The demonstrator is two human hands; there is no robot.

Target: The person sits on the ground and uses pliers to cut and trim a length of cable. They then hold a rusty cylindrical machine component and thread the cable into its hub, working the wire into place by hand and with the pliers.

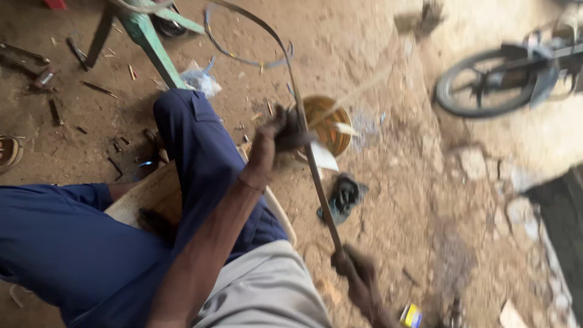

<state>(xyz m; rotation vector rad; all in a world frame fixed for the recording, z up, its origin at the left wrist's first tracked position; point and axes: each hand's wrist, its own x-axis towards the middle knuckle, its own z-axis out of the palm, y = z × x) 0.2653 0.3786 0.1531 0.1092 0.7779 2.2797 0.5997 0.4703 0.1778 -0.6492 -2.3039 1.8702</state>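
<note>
Left hand [284, 130] and right hand [353, 264] each close around a long dark strip [319, 182], which spans between them and arcs beyond the left; it looks thin, springy and light, best gripped near both ends

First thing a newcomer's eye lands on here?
The long dark curved strip crossing mid-frame, gripped high by the left hand and low by the right hand. Behind it, a round yellowish container sits on the dirt floor. A blurred two-wheeler's wheel stands at the upper right, and the person's blue trouser leg fills the left.
</note>
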